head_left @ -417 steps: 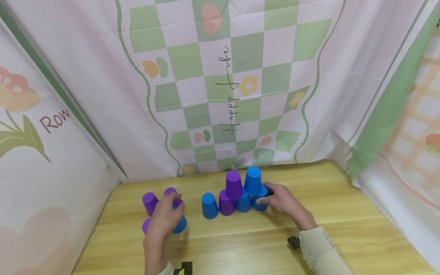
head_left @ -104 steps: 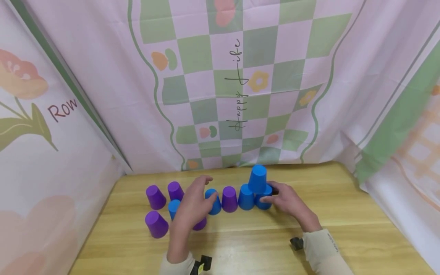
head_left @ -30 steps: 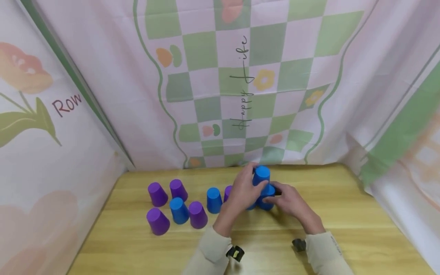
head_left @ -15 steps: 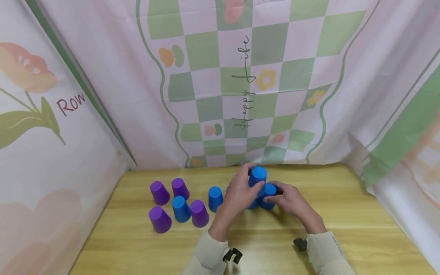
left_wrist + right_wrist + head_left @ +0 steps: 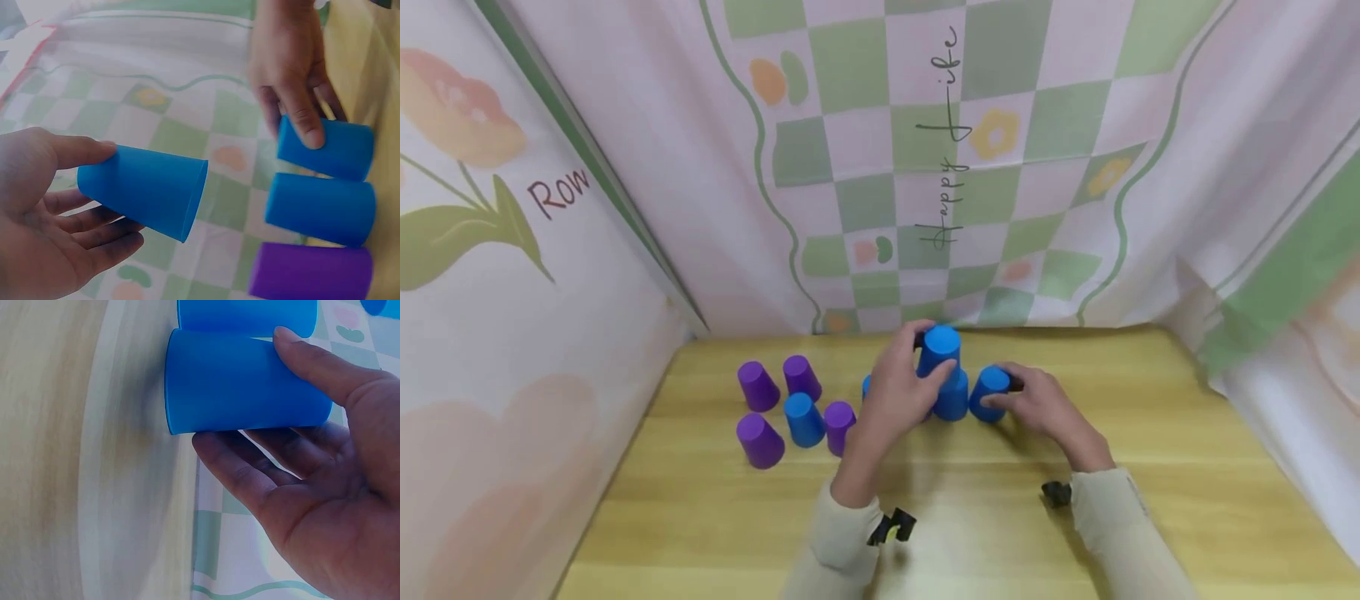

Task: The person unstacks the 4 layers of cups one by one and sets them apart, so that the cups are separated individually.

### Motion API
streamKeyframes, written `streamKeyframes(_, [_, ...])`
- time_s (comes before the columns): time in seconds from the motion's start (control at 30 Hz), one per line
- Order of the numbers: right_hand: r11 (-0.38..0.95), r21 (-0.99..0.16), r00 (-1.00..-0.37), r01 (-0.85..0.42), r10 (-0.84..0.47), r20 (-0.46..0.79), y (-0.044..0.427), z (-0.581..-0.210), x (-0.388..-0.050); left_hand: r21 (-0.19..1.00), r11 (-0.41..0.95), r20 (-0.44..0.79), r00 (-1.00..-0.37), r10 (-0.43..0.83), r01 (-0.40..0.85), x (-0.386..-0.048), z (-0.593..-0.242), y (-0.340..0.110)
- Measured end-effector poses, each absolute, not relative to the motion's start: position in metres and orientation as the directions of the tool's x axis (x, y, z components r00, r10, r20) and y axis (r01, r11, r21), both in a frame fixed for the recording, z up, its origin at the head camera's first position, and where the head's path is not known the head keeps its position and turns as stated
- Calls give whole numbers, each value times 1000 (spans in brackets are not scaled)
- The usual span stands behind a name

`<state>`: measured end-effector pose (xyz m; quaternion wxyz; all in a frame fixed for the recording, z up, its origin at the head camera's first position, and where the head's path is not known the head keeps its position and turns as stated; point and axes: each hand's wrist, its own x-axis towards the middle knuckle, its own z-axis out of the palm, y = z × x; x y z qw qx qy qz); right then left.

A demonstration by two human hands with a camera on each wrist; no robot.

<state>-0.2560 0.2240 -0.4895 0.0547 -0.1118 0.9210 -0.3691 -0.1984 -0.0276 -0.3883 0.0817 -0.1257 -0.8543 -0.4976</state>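
Lifted in your left hand [image 5: 895, 387], the held cup [image 5: 938, 343] is farther left than half a second ago and no longer overlaps the right cup [image 5: 992, 385] in the head view. Nearest you, your beige sleeves [image 5: 850, 533] extend over the wooden table [image 5: 985, 517]. To your left, five cups stand inverted: a front purple cup [image 5: 761, 442], a small-group blue cup [image 5: 805, 419], an inner purple cup [image 5: 839, 425] partly hidden by your left arm, and two rear purple cups [image 5: 802, 377]. Note your right hand [image 5: 1037, 400]: its thumb and fingers clamp the right cup, which stands inverted at the right end of the row. Just beside it stands the middle blue cup [image 5: 952, 402]. Next come a row purple cup [image 5: 312, 273], mostly hidden in the head view, and an end blue cup [image 5: 866, 386], also partly covered. Above the row, your left thumb and fingers clamp the held cup from opposite sides, narrow end up, apart from the cups below. Behind the table hangs a printed curtain [image 5: 925, 150].
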Motion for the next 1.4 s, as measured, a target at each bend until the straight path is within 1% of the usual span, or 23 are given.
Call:
streamKeyframes(0.27, [714, -685, -971, -144, -235, -41, 224, -487, -259, 811, 481, 333, -939, 89, 333, -188, -377, -54])
streamKeyframes(0.63, [720, -673, -967, -169, -252, -26, 225, -487, -255, 829, 486, 306, -952, 17, 275, -169, -373, -96])
streamKeyframes(0.87, [719, -679, -967, -147, -249, -55, 225, -485, -257, 827, 533, 222, -975, -15, 180, -159, -369, -121])
streamKeyframes(1.13, [719, -683, -968, -128, -241, -72, 226, -486, -258, 802, 582, 159, -987, 4, 131, -153, -369, -144])
streamKeyframes(1.4, [711, -692, -969, -127, -239, -68, 226, -486, -257, 792, 610, 39, -999, -22, 17, -145, -367, -167])
